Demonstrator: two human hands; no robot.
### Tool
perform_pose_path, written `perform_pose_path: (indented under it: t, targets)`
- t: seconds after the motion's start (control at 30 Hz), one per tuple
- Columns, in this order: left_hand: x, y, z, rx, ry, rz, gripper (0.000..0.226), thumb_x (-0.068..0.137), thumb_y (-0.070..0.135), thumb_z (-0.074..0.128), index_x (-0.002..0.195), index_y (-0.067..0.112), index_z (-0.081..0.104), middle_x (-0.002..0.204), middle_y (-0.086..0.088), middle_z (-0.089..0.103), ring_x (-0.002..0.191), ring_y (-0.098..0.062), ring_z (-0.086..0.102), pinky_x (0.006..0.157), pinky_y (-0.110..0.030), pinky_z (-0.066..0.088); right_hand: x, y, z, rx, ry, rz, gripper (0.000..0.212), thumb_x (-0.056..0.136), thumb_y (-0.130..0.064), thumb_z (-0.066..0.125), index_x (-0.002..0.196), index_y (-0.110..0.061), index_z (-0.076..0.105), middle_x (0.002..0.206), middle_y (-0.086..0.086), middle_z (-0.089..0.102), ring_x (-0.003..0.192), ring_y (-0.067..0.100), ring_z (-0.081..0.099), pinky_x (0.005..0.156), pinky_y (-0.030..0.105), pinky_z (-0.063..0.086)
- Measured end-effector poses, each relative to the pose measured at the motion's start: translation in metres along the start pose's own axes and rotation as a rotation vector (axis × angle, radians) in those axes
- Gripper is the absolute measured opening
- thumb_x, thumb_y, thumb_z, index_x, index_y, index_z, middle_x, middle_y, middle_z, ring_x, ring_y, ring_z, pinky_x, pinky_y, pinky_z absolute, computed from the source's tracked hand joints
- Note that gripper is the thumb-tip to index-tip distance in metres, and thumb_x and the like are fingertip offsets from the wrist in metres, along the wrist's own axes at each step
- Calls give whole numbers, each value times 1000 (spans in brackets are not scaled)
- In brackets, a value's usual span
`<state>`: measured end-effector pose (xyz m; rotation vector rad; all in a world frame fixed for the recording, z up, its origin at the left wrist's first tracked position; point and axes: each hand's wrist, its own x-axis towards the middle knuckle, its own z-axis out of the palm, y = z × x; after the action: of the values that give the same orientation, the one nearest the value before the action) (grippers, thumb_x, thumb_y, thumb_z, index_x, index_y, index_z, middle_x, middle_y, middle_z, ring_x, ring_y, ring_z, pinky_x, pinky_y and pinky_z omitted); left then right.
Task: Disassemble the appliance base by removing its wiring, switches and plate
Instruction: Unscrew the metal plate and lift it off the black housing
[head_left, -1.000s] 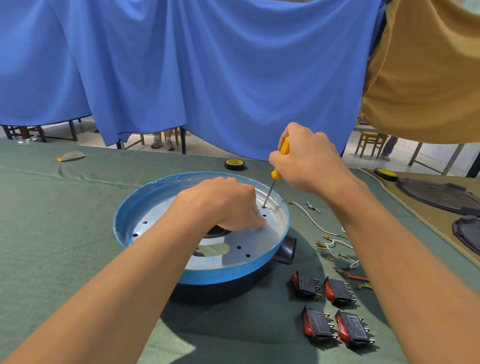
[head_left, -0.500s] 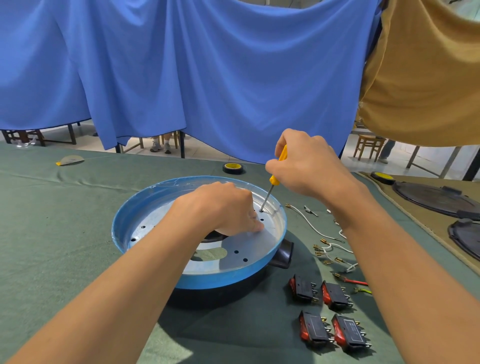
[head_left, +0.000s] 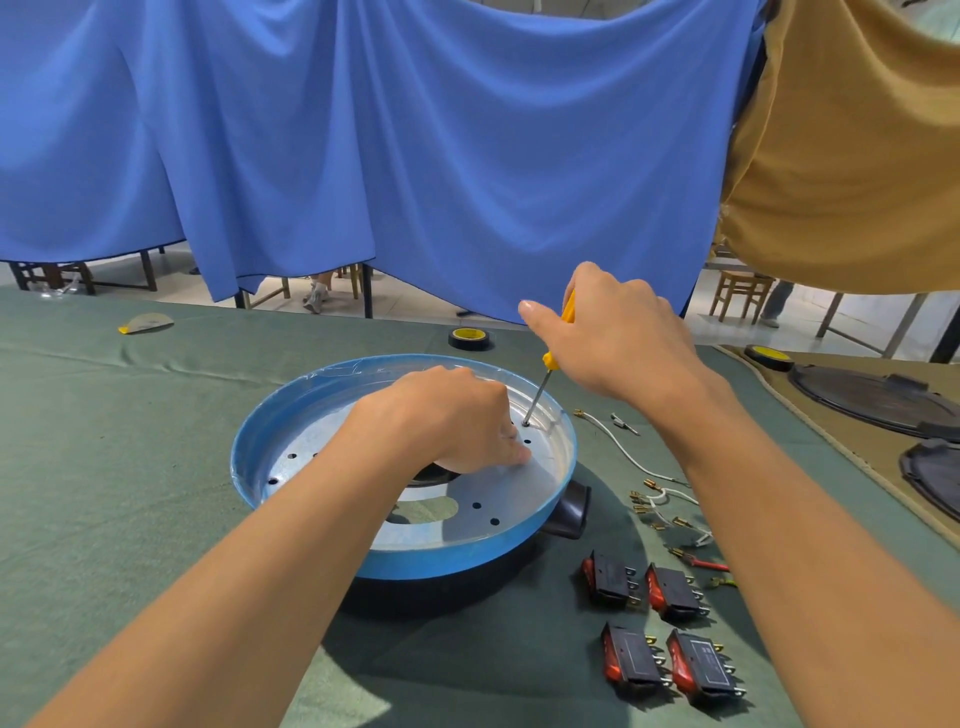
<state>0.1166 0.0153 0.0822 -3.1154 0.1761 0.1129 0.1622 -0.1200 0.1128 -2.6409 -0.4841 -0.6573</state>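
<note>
round appliance base (head_left: 291, 452) with a blue rim and black underside sits on the green cloth-covered table (head_left: 104, 467), just in front of the person and slightly left of centre, a black knob (head_left: 571, 509) jutting from its right side. inside it lies the silver perforated metal plate (head_left: 519, 499), with a large opening in its middle. the left hand (head_left: 447, 421) reaches into the base with its fingers curled down, fingertips touching the plate near the far right edge; whether it pinches anything under them cannot be told. the right hand (head_left: 618, 343) is wrapped round the yellow-handled screwdriver (head_left: 550, 358), held tilted, its thin steel tip set down on the plate just beyond the left fingertips. the two hands are close together but apart. to the right of the base, on the cloth, lie loose white wires (head_left: 618, 441) with brass terminals and a short red wire (head_left: 701, 563). nearer the person, four black rocker switches with red faces (head_left: 608, 579) lie in two rows of two, well clear of the base. a black tape roll with a yellow core (head_left: 468, 339) lies beyond the base. at the far right, dark round lids (head_left: 872, 397) rest on a tan mat (head_left: 831, 415). a blue cloth (head_left: 415, 156) hangs across the back, with a mustard cloth (head_left: 857, 156) beside it.
</note>
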Motion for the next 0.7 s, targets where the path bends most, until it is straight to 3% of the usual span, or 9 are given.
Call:
perform_pose_path:
  t: [0.07, 0.17, 0.43, 0.53, 0.63, 0.7]
  targets:
    - [1, 0, 0, -1, -3, -1, 48, 92, 60, 46, 131, 36, 58, 130, 5, 59, 94, -14, 47, 76, -30, 36, 0, 1, 2, -7, 20, -7, 36, 94, -53, 48, 95, -16, 47, 78, 3, 47, 84, 31, 48, 67, 38, 34]
    - [2, -1, 1, -7, -9, 2, 48, 92, 60, 47, 132, 35, 58, 130, 5, 60, 93, -14, 49, 75, -29, 37, 2, 1, 3, 66, -1, -26, 22, 92, -32, 53, 103, -16, 44, 85, 6, 51, 87, 34, 49, 68, 39, 38]
    - [1, 0, 0, 5, -6, -2, 48, 92, 61, 46, 131, 37, 58, 129, 5, 60, 102, -18, 54, 76, -31, 38, -1, 1, 10, 147, 51, -110, 27, 89, -22, 51, 107, -19, 31, 76, 1, 44, 77, 34, 52, 64, 40, 42]
    - [1, 0, 0, 7, -8, -2, 47, 92, 61, 45, 131, 39, 58, 130, 5, 59, 99, -16, 50, 75, -31, 36, 1, 4, 14, 213, 61, -137, 32, 89, -17, 52, 110, -21, 28, 75, -1, 44, 73, 30, 51, 62, 37, 36]
    - [1, 0, 0, 3, -5, -3, 46, 93, 61, 45, 131, 39, 58, 130, 4, 59, 95, -15, 47, 75, -30, 36, 2, 6, 15, 268, 37, -174, 33, 89, -13, 51, 116, -20, 34, 74, 0, 46, 73, 27, 51, 64, 37, 37]
    - [1, 0, -1, 0, -6, -4, 46, 92, 61, 45, 130, 39, 58, 129, 3, 60, 97, -17, 50, 76, -31, 38, 2, 5, 13, 304, 14, -197, 36, 88, -8, 50, 120, -22, 42, 78, 3, 53, 81, 29, 55, 69, 40, 46]
